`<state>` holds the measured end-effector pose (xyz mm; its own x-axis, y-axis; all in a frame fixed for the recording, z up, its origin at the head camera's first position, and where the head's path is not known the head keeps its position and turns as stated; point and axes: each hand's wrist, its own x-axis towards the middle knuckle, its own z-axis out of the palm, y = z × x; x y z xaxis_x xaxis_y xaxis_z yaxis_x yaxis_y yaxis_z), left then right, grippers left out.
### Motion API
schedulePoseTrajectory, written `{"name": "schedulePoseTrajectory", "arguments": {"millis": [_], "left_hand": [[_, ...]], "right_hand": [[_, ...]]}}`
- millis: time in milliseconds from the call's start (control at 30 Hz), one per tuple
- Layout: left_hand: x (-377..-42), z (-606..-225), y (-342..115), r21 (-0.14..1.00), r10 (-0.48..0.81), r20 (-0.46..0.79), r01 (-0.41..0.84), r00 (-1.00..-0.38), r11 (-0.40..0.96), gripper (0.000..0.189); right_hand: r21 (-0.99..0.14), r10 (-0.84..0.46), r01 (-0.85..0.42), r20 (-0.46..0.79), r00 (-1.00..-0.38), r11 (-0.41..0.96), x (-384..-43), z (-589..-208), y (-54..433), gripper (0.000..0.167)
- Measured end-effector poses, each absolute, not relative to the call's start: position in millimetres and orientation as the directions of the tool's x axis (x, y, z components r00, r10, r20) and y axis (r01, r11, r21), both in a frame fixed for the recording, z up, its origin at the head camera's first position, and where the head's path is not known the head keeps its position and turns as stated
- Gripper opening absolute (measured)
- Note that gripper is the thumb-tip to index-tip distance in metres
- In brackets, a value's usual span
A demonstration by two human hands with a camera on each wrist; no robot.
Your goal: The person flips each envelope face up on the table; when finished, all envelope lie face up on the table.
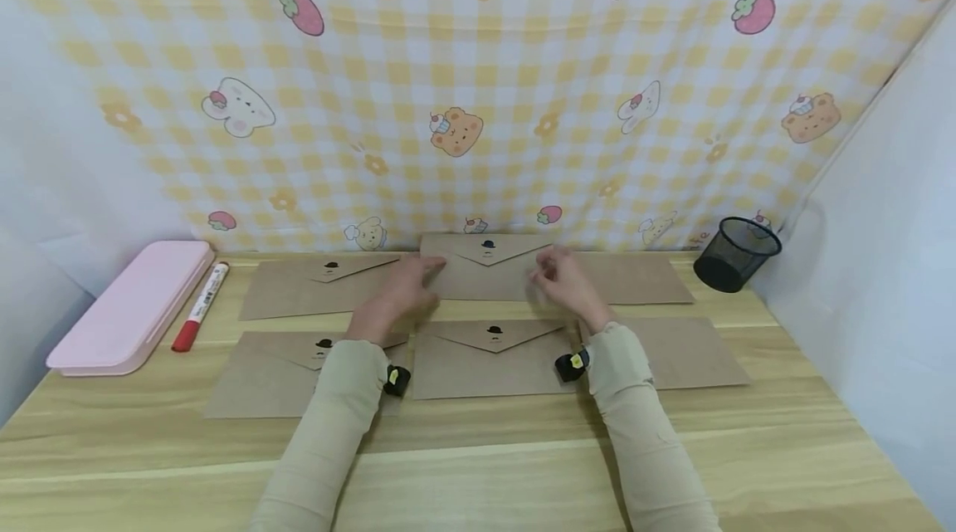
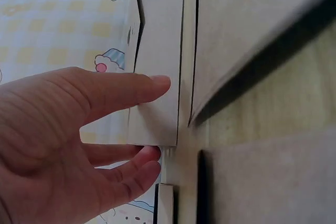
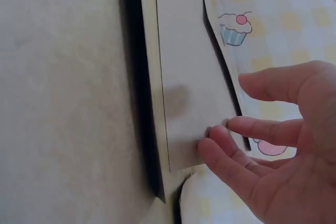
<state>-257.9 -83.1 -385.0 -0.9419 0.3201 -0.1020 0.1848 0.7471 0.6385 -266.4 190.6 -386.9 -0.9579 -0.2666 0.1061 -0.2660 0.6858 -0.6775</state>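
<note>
Brown paper envelopes with pointed flaps lie in two rows. At the middle of the back row, an envelope (image 1: 485, 279) with a small black hat print reaches up against the cloth. My left hand (image 1: 399, 291) is at its left end; the thumb (image 2: 149, 88) lies over its face, and the other fingertips are by the end edge. At the right end is my right hand (image 1: 569, 283), its fingertips (image 3: 207, 148) touching or nearly touching the edge and its thumb held apart. Below lies the front middle envelope (image 1: 489, 370), also hat-printed.
Hat-printed envelopes lie at back left (image 1: 287, 291) and front left (image 1: 254, 383). Plain faces show on envelopes at back right (image 1: 642, 279) and front right (image 1: 695, 353). Leftward are a pink case (image 1: 134, 308) and red-capped marker (image 1: 202, 306); a black mesh cup (image 1: 735, 254) tilts at right.
</note>
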Motion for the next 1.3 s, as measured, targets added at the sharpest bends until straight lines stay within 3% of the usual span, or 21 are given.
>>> {"name": "schedulePoseTrajectory", "arguments": {"millis": [400,800,1300], "left_hand": [[-261,-392,-84,0.524,0.348,-0.097,0.25,-0.932,0.814,0.048],[-260,-391,-84,0.514,0.349,-0.104,0.249,-0.931,0.821,0.043],[-259,-389,-85,0.488,0.352,-0.106,0.26,-0.93,0.833,0.039]], "right_hand": [[-0.643,-0.326,-0.298,0.078,-0.942,0.705,-266,-392,185,0.042],[-0.616,-0.341,-0.271,0.004,-0.94,0.74,-266,-393,179,0.05],[-0.561,-0.392,-0.302,-0.043,-0.919,0.771,-265,-397,177,0.047]]}}
